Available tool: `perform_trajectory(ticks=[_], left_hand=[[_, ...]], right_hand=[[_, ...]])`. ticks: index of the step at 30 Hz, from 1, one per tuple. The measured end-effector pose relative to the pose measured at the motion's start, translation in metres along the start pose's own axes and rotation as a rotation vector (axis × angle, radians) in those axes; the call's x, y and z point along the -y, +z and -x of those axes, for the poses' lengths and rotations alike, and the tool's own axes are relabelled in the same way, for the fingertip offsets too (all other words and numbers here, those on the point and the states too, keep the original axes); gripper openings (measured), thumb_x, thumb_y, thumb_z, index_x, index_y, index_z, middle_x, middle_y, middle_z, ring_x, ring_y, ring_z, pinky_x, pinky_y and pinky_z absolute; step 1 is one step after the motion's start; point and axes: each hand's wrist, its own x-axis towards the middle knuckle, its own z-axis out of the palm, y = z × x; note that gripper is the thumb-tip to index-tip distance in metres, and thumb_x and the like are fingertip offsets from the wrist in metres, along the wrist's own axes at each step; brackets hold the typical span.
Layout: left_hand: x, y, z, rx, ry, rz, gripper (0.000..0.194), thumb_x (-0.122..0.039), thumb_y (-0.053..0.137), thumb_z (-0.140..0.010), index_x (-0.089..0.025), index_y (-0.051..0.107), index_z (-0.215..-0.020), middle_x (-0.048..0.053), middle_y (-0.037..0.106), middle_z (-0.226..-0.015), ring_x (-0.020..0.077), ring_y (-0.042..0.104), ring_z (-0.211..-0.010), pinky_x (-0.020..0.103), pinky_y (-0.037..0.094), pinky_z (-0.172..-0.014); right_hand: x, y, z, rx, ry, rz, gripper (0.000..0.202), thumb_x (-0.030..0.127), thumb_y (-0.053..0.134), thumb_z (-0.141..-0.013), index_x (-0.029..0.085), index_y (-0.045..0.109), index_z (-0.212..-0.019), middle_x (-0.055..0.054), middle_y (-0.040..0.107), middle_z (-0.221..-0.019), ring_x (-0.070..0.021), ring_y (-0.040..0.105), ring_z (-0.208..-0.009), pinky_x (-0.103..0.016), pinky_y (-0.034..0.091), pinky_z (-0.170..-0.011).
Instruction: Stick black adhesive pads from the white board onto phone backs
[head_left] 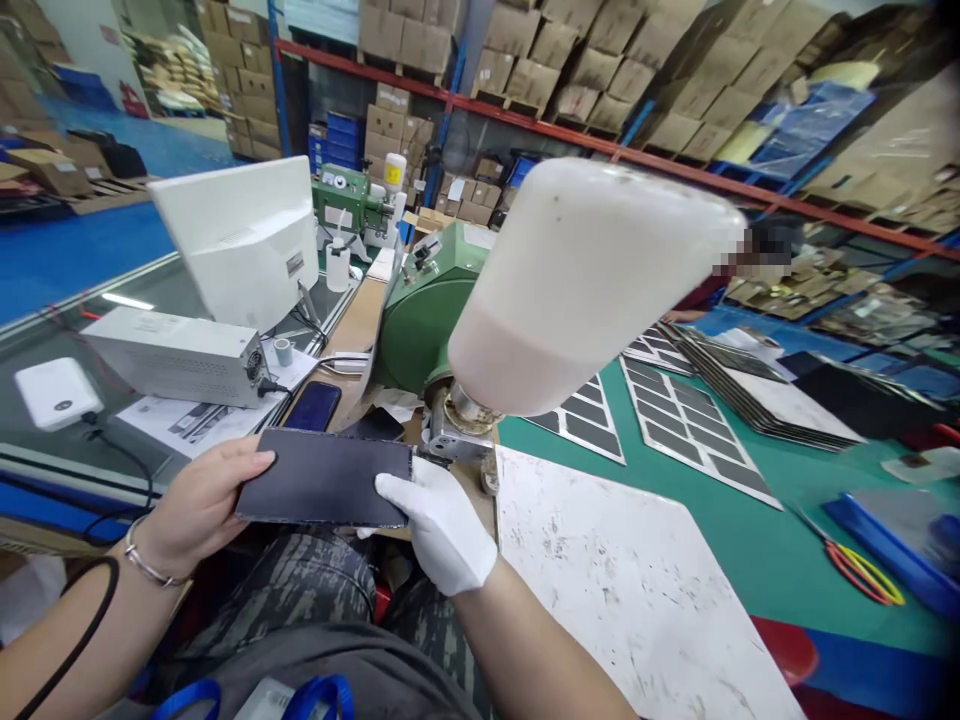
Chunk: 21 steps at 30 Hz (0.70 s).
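Between both hands I hold a dark rectangular panel (322, 478), its flat face tilted up toward me above my lap. My bare left hand (217, 490) grips its left end, thumb on top. A white glove covers my right hand (442, 525), which pinches the right end; the fingers underneath are hidden. Just beyond the panel stands a green machine (424, 320) with a metal roller head (459, 435). Mounted on it, a tilted translucent bottle (585, 290) is partly filled with pale liquid. Another dark piece (375, 425) lies behind the panel, partly covered.
A stained white board (615, 570) lies to the right. Sheets of dark rectangles (690, 425), scissors (862, 570) and a blue tray (892, 550) rest on the green table. Left are a phone (313, 407), a grey power box (180, 355) and a monitor (247, 250). A person (720, 280) is behind the bottle.
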Motion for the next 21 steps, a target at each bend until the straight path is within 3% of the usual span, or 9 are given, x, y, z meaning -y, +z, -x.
perform_trajectory(ticks=[2, 5, 9, 11, 13, 15, 18, 21], left_hand=[[0.004, -0.005, 0.005, 0.036, -0.016, 0.026, 0.025, -0.036, 0.061, -0.073, -0.016, 0.070, -0.085, 0.004, 0.063, -0.060, 0.0185, 0.058, -0.056, 0.028, 0.048, -0.052], [0.004, 0.000, 0.005, 0.195, -0.024, -0.073, 0.022, -0.034, 0.059, -0.077, -0.017, 0.070, -0.085, 0.006, 0.066, -0.069, 0.0202, 0.060, -0.065, 0.029, 0.049, -0.060], [-0.005, 0.032, -0.012, 0.571, 0.060, -0.581, 0.024, -0.030, 0.053, -0.082, -0.016, 0.063, -0.065, 0.001, 0.059, -0.063, 0.0143, 0.052, -0.059, 0.024, 0.040, -0.057], [-0.005, 0.054, -0.025, 0.711, 0.105, -0.732, 0.028, -0.028, 0.053, -0.080, -0.015, 0.056, -0.056, -0.002, 0.051, -0.055, 0.0108, 0.043, -0.052, 0.022, 0.031, -0.051], [0.003, 0.076, -0.038, 0.776, 0.064, -0.657, 0.028, -0.029, 0.054, -0.079, -0.015, 0.054, -0.055, -0.003, 0.047, -0.052, 0.0094, 0.038, -0.050, 0.023, 0.027, -0.049], [0.018, 0.094, -0.050, 0.767, -0.075, -0.369, 0.026, -0.033, 0.053, -0.078, -0.014, 0.058, -0.062, -0.003, 0.046, -0.051, 0.0085, 0.035, -0.048, 0.023, 0.025, -0.048], [0.040, 0.113, -0.059, 0.691, -0.214, 0.007, 0.033, -0.039, 0.043, -0.084, -0.015, 0.055, -0.066, -0.005, 0.040, -0.043, 0.0064, 0.025, -0.041, 0.023, 0.017, -0.045], [0.048, 0.120, -0.057, 0.708, -0.215, 0.082, 0.037, -0.044, 0.036, -0.087, -0.018, 0.048, -0.064, -0.006, 0.035, -0.038, 0.0059, 0.016, -0.037, 0.024, 0.013, -0.044]], right_hand=[[0.001, -0.006, 0.001, 0.022, -0.020, 0.086, 0.027, 0.032, 0.068, -0.072, 0.014, 0.068, -0.092, -0.005, 0.069, -0.088, -0.0187, 0.062, -0.081, -0.034, 0.048, -0.082], [-0.001, -0.029, 0.007, -0.036, 0.017, 0.258, 0.032, 0.038, 0.070, -0.070, 0.013, 0.064, -0.089, -0.005, 0.068, -0.083, -0.0171, 0.061, -0.076, -0.031, 0.048, -0.076], [-0.005, -0.053, 0.022, -0.090, 0.152, 0.548, 0.056, 0.036, 0.079, -0.059, 0.015, 0.058, -0.106, -0.004, 0.066, -0.082, -0.0160, 0.061, -0.073, -0.027, 0.048, -0.065], [-0.010, -0.058, 0.032, -0.071, 0.189, 0.647, 0.051, 0.030, 0.079, -0.057, 0.017, 0.061, -0.103, -0.003, 0.067, -0.083, -0.0160, 0.061, -0.074, -0.026, 0.048, -0.064], [-0.014, -0.061, 0.042, -0.077, 0.244, 0.646, 0.030, 0.026, 0.075, -0.061, 0.015, 0.065, -0.087, -0.002, 0.066, -0.076, -0.0145, 0.060, -0.067, -0.025, 0.046, -0.060], [-0.016, -0.067, 0.052, -0.125, 0.264, 0.516, 0.021, 0.025, 0.072, -0.064, 0.013, 0.065, -0.080, -0.001, 0.065, -0.071, -0.0140, 0.059, -0.064, -0.025, 0.046, -0.059], [-0.011, -0.076, 0.064, -0.229, 0.145, 0.180, 0.034, 0.028, 0.075, -0.065, 0.014, 0.065, -0.094, -0.005, 0.068, -0.083, -0.0174, 0.063, -0.074, -0.031, 0.050, -0.071], [0.000, -0.078, 0.067, -0.339, 0.113, -0.047, 0.038, 0.029, 0.075, -0.064, 0.015, 0.063, -0.098, -0.007, 0.069, -0.086, -0.0197, 0.065, -0.073, -0.035, 0.051, -0.072]])
